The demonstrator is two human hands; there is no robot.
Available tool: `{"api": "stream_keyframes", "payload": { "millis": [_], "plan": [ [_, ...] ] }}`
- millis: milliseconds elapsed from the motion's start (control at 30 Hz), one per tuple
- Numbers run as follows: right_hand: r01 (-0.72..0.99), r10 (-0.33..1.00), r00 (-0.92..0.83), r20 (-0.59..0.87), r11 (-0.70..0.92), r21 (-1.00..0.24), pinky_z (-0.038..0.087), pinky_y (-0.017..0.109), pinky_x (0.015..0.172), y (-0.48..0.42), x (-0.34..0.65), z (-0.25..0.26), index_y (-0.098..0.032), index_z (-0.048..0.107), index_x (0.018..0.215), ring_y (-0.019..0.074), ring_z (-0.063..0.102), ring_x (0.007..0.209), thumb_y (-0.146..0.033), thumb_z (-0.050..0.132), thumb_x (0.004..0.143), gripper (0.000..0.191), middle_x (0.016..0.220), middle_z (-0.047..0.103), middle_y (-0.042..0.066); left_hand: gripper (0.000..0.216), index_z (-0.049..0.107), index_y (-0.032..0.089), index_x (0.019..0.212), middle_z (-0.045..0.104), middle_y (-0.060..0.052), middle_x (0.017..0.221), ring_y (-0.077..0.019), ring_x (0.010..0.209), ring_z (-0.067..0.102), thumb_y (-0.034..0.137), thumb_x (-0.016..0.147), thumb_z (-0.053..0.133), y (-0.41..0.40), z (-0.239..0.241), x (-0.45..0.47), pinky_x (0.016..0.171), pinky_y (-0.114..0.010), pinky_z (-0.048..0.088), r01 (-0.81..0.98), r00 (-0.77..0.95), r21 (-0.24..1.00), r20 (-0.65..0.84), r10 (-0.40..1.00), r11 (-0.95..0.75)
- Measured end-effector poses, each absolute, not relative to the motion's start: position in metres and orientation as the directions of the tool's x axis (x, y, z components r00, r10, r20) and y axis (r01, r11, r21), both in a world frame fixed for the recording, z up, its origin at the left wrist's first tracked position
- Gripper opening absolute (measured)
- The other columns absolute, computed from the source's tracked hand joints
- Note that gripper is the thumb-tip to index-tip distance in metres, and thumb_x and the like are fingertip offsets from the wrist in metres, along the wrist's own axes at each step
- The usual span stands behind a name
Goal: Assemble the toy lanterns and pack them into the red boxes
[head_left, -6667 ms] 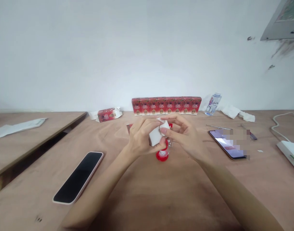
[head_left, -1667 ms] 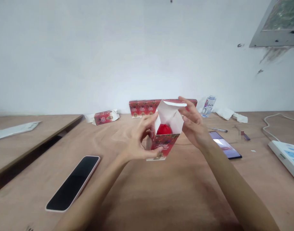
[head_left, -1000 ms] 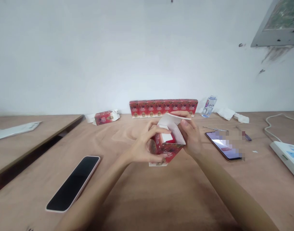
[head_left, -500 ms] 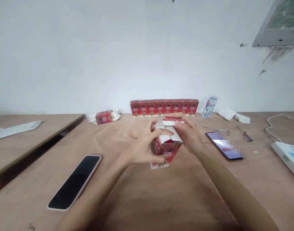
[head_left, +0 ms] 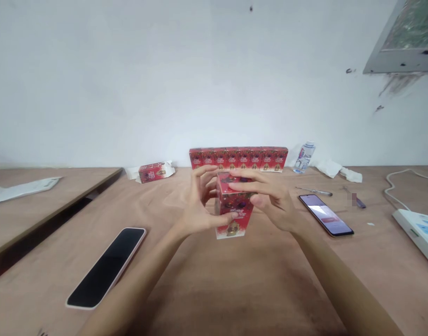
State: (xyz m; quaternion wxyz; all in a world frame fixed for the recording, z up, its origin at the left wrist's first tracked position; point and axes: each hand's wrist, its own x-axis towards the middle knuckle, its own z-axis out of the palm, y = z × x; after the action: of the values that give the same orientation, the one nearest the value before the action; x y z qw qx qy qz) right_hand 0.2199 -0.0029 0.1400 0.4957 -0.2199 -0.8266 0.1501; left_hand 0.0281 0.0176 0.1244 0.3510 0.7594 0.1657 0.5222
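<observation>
Both hands are on a small red printed carton (head_left: 233, 218) with a white lower edge, held upright above the table. My left hand (head_left: 199, 203) grips its left side, thumb across the front face and fingers curled behind. Over the closed lid lie the fingers of my right hand (head_left: 272, 198), with its thumb at the upper right front edge. Behind the hands, a row of matching red boxes (head_left: 242, 156) stands against the wall. Another red carton (head_left: 154, 172), its white end flaps spread, lies on its side further left.
A phone with a dark screen (head_left: 107, 268) lies left, and a lit phone (head_left: 326, 214) right. A clear bottle (head_left: 304, 157), white tissues (head_left: 340, 171), a metal tool (head_left: 313, 191) and a white power strip (head_left: 418, 233) are on the right. A gap (head_left: 59, 217) separates two tabletops.
The carton's top, open with white flaps showing before, is now closed with its red lid down. My right fingers have moved left over the top. The carton has shifted slightly left.
</observation>
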Motion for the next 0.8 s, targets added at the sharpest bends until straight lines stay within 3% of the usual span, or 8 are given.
{"api": "stream_keyframes", "payload": {
  "millis": [100,200,300,367,467,600,700,800],
  "plan": [
    [0.253,0.505,-0.468,0.725,0.863,-0.437,0.036,0.048,0.105,-0.001,0.219,0.14,-0.034,0.056,0.12,0.0245,0.044,0.126,-0.038,0.061,0.082,0.039,0.138,0.046,0.003,0.077,0.032,0.032,0.118,0.048,-0.004,0.121,-0.0188,0.104,0.057,0.022,0.059,0.079,0.019,0.127,0.028,0.08,-0.029,0.051,-0.11,0.387,0.717,0.669,0.634,-0.689],
    [0.293,0.561,-0.431,0.706,0.828,-0.479,0.031,0.053,0.108,0.001,0.214,0.134,-0.038,0.048,0.126,0.0289,0.03,0.135,-0.036,0.076,0.068,0.064,0.146,0.031,0.002,0.078,0.032,0.032,0.122,0.047,-0.006,0.124,-0.0195,0.102,0.059,0.028,0.06,0.079,0.023,0.127,0.028,0.077,-0.029,0.053,-0.082,0.357,0.75,0.637,0.683,-0.657],
    [0.249,0.653,-0.341,0.676,0.756,-0.605,0.042,0.053,0.1,0.001,0.204,0.125,-0.043,0.028,0.137,0.0302,0.029,0.134,-0.033,0.078,0.065,0.088,0.149,0.023,0.001,0.074,0.032,0.03,0.123,0.045,-0.008,0.13,-0.0226,0.115,0.052,0.029,0.065,0.077,0.025,0.126,0.029,0.085,-0.032,0.051,-0.102,0.317,0.718,0.68,0.662,-0.689],
    [0.196,0.707,-0.312,0.635,0.701,-0.685,0.05,0.049,0.092,0.0,0.199,0.123,-0.043,0.021,0.139,0.0283,0.041,0.127,-0.031,0.076,0.068,0.09,0.147,0.026,0.003,0.069,0.033,0.028,0.125,0.04,-0.01,0.137,-0.0244,0.127,0.041,0.029,0.07,0.074,0.025,0.127,0.03,0.096,-0.037,0.046,-0.101,0.322,0.672,0.72,0.615,-0.733],
    [0.227,0.725,-0.252,0.64,0.688,-0.69,0.052,0.047,0.089,0.005,0.205,0.127,-0.039,0.034,0.134,0.0273,0.049,0.117,-0.029,0.076,0.067,0.08,0.14,0.036,0.004,0.069,0.029,0.028,0.133,0.03,-0.011,0.146,-0.0253,0.136,0.026,0.033,0.076,0.068,0.03,0.128,0.028,0.109,-0.044,0.03,-0.037,0.372,0.601,0.75,0.547,-0.798],
    [0.384,0.664,0.08,0.744,0.668,-0.637,0.05,0.047,0.09,0.036,0.261,0.128,-0.033,0.03,0.136,0.0294,0.048,0.118,-0.031,0.079,0.061,0.09,0.139,0.036,0.007,0.06,0.028,0.027,0.137,0.027,-0.008,0.149,-0.0237,0.138,0.022,0.035,0.084,0.056,0.059,0.115,0.012,0.114,-0.046,0.016,0.166,0.306,0.553,0.758,0.576,-0.816],
    [0.495,0.6,0.351,0.719,0.532,-0.687,0.045,0.047,0.096,0.074,0.328,0.111,-0.026,0.022,0.14,0.0311,0.044,0.122,-0.029,0.083,0.052,0.107,0.142,0.032,0.012,0.054,0.035,0.024,0.133,0.032,-0.006,0.146,-0.0222,0.137,0.025,0.034,0.084,0.055,0.099,0.085,-0.01,0.114,-0.042,0.016,0.351,0.121,0.675,0.654,0.746,-0.649],
    [0.497,0.613,0.574,0.543,0.266,-0.826,0.04,0.048,0.099,0.109,0.389,0.084,-0.019,0.025,0.139,0.0326,0.048,0.119,-0.019,0.084,0.044,0.111,0.135,0.042,0.017,0.05,0.043,0.019,0.127,0.039,-0.009,0.142,-0.0253,0.135,0.029,0.032,0.08,0.057,0.141,0.042,-0.032,0.113,-0.039,0.021,0.394,-0.1,0.868,0.366,0.925,-0.301]
  ]
}}
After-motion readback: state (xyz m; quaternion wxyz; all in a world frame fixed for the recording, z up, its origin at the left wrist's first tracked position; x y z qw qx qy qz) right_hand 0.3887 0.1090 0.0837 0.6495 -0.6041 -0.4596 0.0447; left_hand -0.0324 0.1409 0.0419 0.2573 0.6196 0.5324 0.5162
